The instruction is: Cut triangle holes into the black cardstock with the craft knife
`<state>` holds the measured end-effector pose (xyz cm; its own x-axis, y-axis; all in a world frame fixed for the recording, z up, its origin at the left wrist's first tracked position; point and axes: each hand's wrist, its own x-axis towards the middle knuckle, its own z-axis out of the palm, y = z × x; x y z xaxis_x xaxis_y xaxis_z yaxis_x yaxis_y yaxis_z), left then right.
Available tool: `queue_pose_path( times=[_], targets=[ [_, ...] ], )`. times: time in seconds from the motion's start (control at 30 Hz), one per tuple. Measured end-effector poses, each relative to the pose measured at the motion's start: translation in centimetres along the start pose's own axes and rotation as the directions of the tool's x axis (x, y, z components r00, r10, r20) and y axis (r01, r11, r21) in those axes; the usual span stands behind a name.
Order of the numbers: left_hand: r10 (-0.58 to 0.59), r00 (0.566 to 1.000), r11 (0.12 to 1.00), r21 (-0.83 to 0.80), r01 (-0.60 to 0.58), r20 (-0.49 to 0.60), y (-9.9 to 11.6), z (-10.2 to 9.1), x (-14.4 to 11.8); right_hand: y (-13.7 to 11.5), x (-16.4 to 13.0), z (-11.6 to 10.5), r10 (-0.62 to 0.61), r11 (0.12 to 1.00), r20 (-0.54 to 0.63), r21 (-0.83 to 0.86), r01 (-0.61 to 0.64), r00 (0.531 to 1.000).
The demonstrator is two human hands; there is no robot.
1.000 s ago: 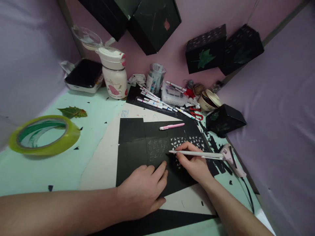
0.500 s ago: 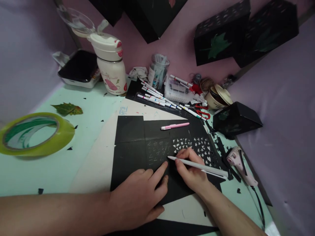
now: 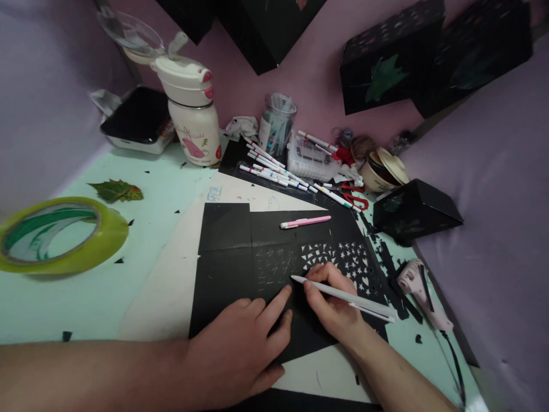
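Two hands are working the black sheet (image 3: 240,257) lying flat on the bench (image 3: 141,206). My left hand (image 3: 240,349) is pressing it down, fingers spread. My right hand (image 3: 332,303) is pinching the white pen (image 3: 347,294), tip touching the sheet.

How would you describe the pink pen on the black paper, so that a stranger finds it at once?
Start at the large black paper sheet in the middle of the pale green table. Near its far edge, beyond the right hand holding a white pen-shaped tool, lies the slim pink pen. It lies alone and is all pink, unlike the white markers heaped behind it.
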<state>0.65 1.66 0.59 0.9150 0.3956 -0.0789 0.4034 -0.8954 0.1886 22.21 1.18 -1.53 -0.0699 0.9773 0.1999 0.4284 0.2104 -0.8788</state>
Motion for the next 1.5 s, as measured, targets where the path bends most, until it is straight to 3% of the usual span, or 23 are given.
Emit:
queue_pose_path(
  times=[0.57,0.8,1.5],
  targets=[
    [-0.006,1.000,1.000,0.002,0.006,-0.004,0.05,-0.08,-0.08,-0.22,0.10,-0.21,0.019,0.997,0.046,-0.071,-0.016,0.999],
    [-0.011,1.000,1.000,0.002,0.011,0.015,0.04,-0.28,0.08,-0.21,0.05,-0.06,0.006,0.998,-0.028,-0.058,-0.008,1.000],
    [-0.020,0.999,1.000,-0.003,0.020,0.032,0.12,0.05,-0.01,-0.13,0.20,-0.10,-0.009,0.993,-0.026,-0.114,0.006,1.000]
  ],
)
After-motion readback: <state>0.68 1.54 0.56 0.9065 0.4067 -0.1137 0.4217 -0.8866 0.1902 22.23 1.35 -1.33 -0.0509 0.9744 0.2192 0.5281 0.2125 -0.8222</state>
